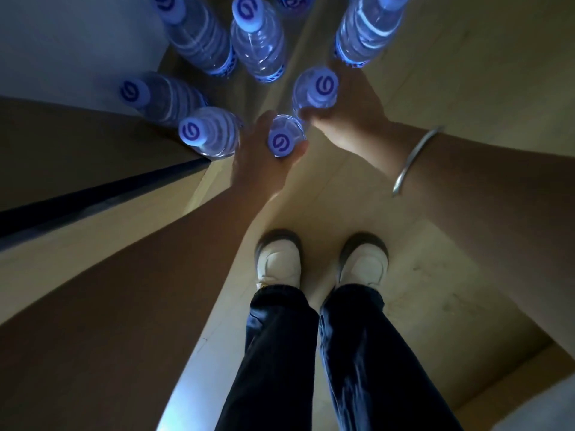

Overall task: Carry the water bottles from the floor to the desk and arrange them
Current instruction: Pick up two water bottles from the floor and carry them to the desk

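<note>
Several clear water bottles with pale caps marked by a blue swirl stand upright on the floor in front of me. My left hand [264, 157] is wrapped around one bottle [284, 140], whose cap faces up at me. My right hand [348, 116], with a silver bangle on its wrist, is closed around a second bottle [315, 88] just beyond. Another bottle [208, 136] stands right beside my left hand. More bottles stand further off, one at the left [155, 98], one at the middle [258, 42] and one at the right [367, 29].
My two feet in white shoes [280, 262] stand on the beige tiled floor [466, 73], with dark trousers above them. A brown furniture panel with a dark edge [93, 194] runs along my left side, close to the left bottles.
</note>
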Demonstrator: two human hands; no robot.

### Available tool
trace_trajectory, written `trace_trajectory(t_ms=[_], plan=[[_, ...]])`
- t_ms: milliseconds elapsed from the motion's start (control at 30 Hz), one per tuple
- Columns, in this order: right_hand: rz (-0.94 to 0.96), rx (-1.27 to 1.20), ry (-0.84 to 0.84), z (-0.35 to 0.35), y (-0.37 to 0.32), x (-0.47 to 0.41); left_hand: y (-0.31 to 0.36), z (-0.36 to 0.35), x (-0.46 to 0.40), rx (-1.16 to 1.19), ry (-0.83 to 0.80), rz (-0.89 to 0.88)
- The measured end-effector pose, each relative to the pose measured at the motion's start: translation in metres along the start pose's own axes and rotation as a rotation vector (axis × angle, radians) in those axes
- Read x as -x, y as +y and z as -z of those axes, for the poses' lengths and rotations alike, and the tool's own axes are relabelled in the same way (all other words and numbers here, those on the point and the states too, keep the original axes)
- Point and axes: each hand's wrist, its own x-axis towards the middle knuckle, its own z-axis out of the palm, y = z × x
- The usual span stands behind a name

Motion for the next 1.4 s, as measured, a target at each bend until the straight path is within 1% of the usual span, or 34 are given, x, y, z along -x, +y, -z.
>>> trace_trajectory(t_ms=[133,200,267,333,467,533,633,700,833,900,1000,1100,1200,1300,1400], plan=[[-0.014,0.074,0.041,0.000,0.007,0.002,0.004,0.002,0.004,-0.041,-0.035,-0.012],[0.001,0.146,0.025,0.000,0.011,0.014,0.006,0.003,0.010,-0.064,-0.056,0.019],[-0.009,0.221,0.001,0.003,0.010,0.034,0.012,0.008,0.025,-0.075,-0.069,0.056],[-0.019,0.234,-0.001,0.009,0.005,0.057,0.022,0.018,0.044,-0.083,-0.086,0.101],[-0.069,0.257,-0.087,0.028,-0.010,0.119,0.048,0.051,0.096,-0.075,-0.098,0.197],[-0.043,0.277,-0.117,0.043,-0.023,0.153,0.066,0.071,0.126,-0.072,-0.104,0.233],[0.055,0.285,-0.154,0.067,-0.051,0.199,0.092,0.099,0.168,-0.039,-0.066,0.259],[0.175,0.287,-0.194,0.082,-0.073,0.231,0.106,0.118,0.199,-0.031,-0.024,0.274],[0.395,0.378,-0.271,0.109,-0.120,0.287,0.136,0.151,0.266,0.029,0.079,0.318],[0.464,0.412,-0.294,0.122,-0.149,0.314,0.150,0.168,0.304,0.084,0.158,0.359],[0.554,0.451,-0.335,0.134,-0.185,0.348,0.169,0.194,0.357,0.153,0.227,0.404],[0.660,0.527,-0.407,0.134,-0.218,0.388,0.185,0.218,0.418,0.188,0.337,0.430],[0.714,0.560,-0.468,0.136,-0.246,0.428,0.195,0.230,0.473,0.299,0.450,0.482],[0.801,0.622,-0.564,0.132,-0.266,0.470,0.198,0.238,0.527,0.393,0.548,0.547],[0.915,0.727,-0.693,0.112,-0.285,0.516,0.189,0.239,0.591,0.473,0.686,0.590]])
